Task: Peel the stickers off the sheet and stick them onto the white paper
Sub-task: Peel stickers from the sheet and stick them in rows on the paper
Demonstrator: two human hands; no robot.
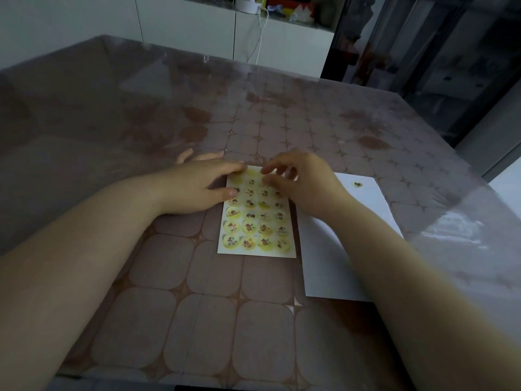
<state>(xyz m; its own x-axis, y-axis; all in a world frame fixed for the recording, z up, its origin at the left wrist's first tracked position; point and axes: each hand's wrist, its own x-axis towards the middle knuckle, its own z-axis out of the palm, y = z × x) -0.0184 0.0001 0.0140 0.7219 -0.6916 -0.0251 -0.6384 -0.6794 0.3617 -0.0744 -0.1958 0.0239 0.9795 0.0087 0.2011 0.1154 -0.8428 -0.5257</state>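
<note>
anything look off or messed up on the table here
Nothing serious. The sticker sheet lies flat under the left hand, and the white paper lies flat beside it with one sticker near its far edge. Only the clear table cover looks wrinkled, at the table's right edge.

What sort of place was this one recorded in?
Probably a home dining area: a table with a patterned cloth under clear plastic, white cabinets behind it, and a cable hanging down their front.
</note>
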